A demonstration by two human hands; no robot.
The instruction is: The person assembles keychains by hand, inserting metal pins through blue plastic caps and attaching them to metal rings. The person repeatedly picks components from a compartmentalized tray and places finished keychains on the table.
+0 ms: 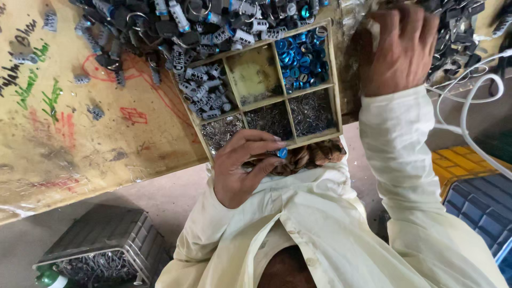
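Nearest to you, your left hand (234, 168) is pinching a small blue ring (282, 153) between the thumb and the fingertips, with the fingers curled in around it. The ring is sitting at the tips, just over the near edge of the wooden tray (335, 80), and a brown braid (306, 156) is lying right beside it, on the side of your thumb.

Just beyond those fingertips, the near row of the tray is holding three lots of fine metal pins (312, 111). Past them, the far row is showing grey numbered dials (205, 88) on the side away from your other hand, a bare yellow compartment (255, 72) in the middle, and more blue rings (301, 56) on the side towards your right hand.

Your right hand (400, 48) is reaching further out, well apart from the left, and is lying palm down on the heap of dark lock parts (160, 24) at the back of the scribbled table (80, 144). The fingers are bending over the heap, but you cannot tell whether they are gripping a piece. White cables (474, 90) are looping just outside that wrist.

By the look of it, you are in the picking step, with one ring lifted out and ready. Any next move is calling for a steady pinch, since the ring is tiny and smooth, and for a matching part from under the right hand.
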